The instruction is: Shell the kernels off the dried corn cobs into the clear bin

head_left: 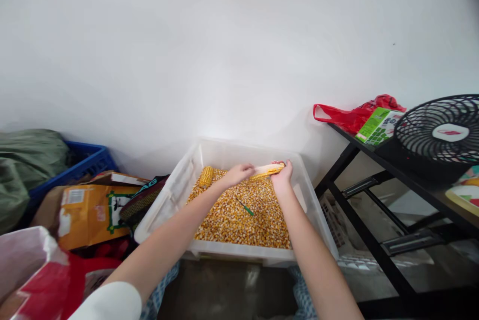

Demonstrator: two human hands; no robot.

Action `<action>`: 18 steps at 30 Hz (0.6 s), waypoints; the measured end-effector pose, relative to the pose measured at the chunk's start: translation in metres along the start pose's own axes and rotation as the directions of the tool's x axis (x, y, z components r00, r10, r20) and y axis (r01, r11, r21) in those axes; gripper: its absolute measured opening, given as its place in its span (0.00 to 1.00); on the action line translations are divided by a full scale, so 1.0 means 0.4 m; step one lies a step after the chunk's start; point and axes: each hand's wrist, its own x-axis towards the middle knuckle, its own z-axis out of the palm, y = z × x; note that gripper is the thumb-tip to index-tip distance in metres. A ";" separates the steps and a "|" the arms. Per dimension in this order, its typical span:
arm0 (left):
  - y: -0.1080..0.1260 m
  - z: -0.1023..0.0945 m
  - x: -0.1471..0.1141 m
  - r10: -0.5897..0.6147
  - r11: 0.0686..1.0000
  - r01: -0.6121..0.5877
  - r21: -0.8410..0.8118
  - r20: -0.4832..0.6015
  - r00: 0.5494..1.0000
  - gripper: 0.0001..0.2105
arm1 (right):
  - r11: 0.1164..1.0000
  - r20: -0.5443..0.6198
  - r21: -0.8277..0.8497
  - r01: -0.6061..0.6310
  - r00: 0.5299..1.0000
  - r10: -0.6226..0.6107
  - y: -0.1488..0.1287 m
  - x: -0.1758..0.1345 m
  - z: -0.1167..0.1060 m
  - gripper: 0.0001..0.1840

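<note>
A partly stripped corn cob is held level above loose corn kernels in a translucent plastic bin. My right hand is wrapped round the cob's right end. At the other end, my left hand has its fingers curled against the cob. Yellow kernels line the cob's lower side, while its upper side looks pale and bare. Another corn cob, covered in kernels, lies on the pile at the bin's back left. Between my forearms, a thin tool with a green handle rests on the kernels.
At right, a black folding table bears a black fan, a green-and-white box and a red plastic bag. Left of the bin are an orange carton, a blue crate and a red-and-white bag. Behind stands a white wall.
</note>
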 end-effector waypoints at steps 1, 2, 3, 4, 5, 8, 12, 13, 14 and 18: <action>0.010 0.010 -0.008 0.058 0.993 -0.059 0.097 0.017 0.998 0.25 | 0.999 -0.024 0.032 -0.021 0.999 0.022 -0.001 0.005 -0.006 0.19; 0.019 0.021 -0.015 0.064 0.982 -0.066 0.177 0.015 0.998 0.24 | 0.998 -0.041 0.057 -0.034 0.999 0.036 -0.001 0.008 -0.009 0.18; 0.025 0.031 -0.021 0.054 0.973 -0.057 0.223 0.021 0.998 0.24 | 0.998 -0.044 0.058 -0.031 0.998 0.033 0.000 0.007 -0.008 0.18; 0.028 0.040 -0.025 0.018 0.972 -0.025 0.235 0.035 0.999 0.24 | 0.998 -0.041 0.049 -0.028 0.999 0.030 0.002 0.005 -0.004 0.18; 0.030 0.045 -0.028 -0.029 0.977 0.013 0.212 0.070 0.997 0.24 | 0.999 -0.032 0.032 -0.025 0.999 0.026 0.005 0.002 0.003 0.18; 0.023 0.033 -0.024 -0.125 0.992 0.116 0.049 0.268 0.955 0.22 | 0.988 0.016 -0.138 0.076 0.997 -0.075 0.009 -0.011 0.021 0.19; 0.010 -0.024 -0.012 -0.129 0.992 0.125 0.032 0.333 0.934 0.17 | 0.782 0.300 -0.478 0.400 0.911 -0.283 0.004 -0.028 0.015 0.15; 0.008 -0.038 -0.011 -0.135 0.991 0.123 0.056 0.341 0.930 0.17 | 0.741 0.375 -0.507 0.440 0.887 -0.270 0.004 -0.032 0.009 0.14; 0.006 -0.050 -0.012 -0.146 0.989 0.126 0.080 0.355 0.923 0.16 | 0.726 0.424 -0.518 0.451 0.873 -0.239 0.006 -0.036 0.003 0.13; 0.003 -0.070 -0.023 -0.238 0.971 0.222 0.087 0.367 0.899 0.12 | 0.735 0.481 -0.548 0.399 0.869 -0.114 0.034 -0.051 -0.008 0.16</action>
